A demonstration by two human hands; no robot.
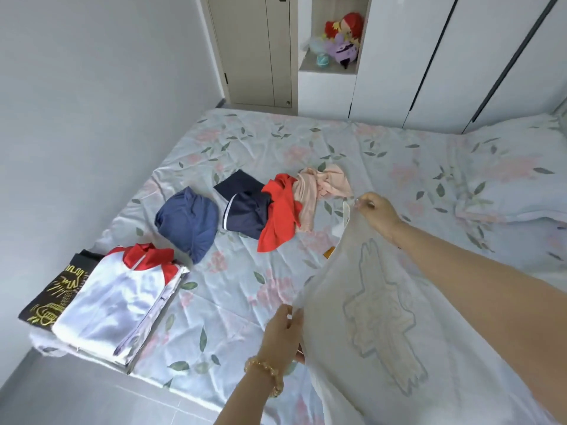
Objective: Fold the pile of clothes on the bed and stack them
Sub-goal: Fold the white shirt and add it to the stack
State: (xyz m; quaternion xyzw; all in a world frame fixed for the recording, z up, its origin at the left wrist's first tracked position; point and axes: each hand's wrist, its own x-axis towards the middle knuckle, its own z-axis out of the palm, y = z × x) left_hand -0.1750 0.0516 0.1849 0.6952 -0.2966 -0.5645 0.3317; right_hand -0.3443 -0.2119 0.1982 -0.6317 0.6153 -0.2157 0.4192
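I hold a white garment [377, 305] with a pale outlined print above the bed's near right part. My left hand [283, 329] pinches its near edge and my right hand [372, 207] pinches its far edge, so the cloth hangs spread between them. Unfolded clothes lie in a row mid-bed: a blue piece [187, 222], a navy piece with a white stripe [242, 207], a red piece [279, 216] and a pink piece [319, 188]. At the near left corner lies a stack of folded clothes, topped by a white and red shirt [116, 299] partly over a black printed one [52, 299].
The floral bedsheet [306, 142] covers the whole bed, with a matching pillow [509, 176] at the right. White wardrobe doors [429, 56] stand behind the bed, and a shelf holds plush toys [343, 38]. A grey wall runs along the left, and the floor [76, 400] lies below.
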